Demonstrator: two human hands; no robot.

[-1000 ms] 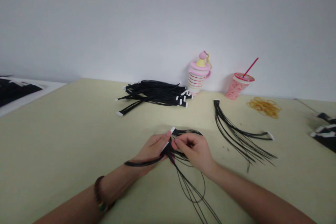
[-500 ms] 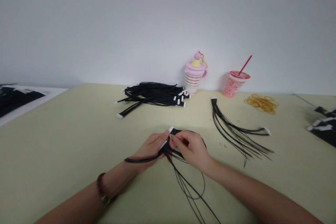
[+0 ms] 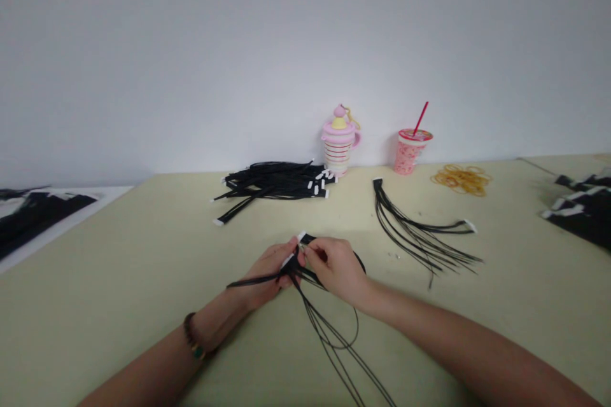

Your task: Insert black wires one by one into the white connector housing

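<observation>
My left hand (image 3: 270, 273) is closed around a black wire harness (image 3: 310, 311) near its white connectors (image 3: 287, 260), above the middle of the table. Loose black wires trail from it toward me and to the left across my wrist. Close against it, my right hand (image 3: 337, 267) pinches something thin at a white connector (image 3: 302, 236) of the harness, perhaps a wire end; it is too small to make out. A second black harness (image 3: 405, 222) with white connectors lies fanned out to the right.
Behind my hands lies a pile of black harnesses (image 3: 272, 179). By the wall stand a pink striped cup (image 3: 338, 149) and a red-lidded cup with a straw (image 3: 409, 152). Yellow rubber bands (image 3: 462, 179) lie right of them. More black harnesses (image 3: 585, 210) sit at the far right.
The whole view has shifted, with table items now slightly further left. Both hands stay together on the harness; the right fingertips remain pinched at the white connector.
</observation>
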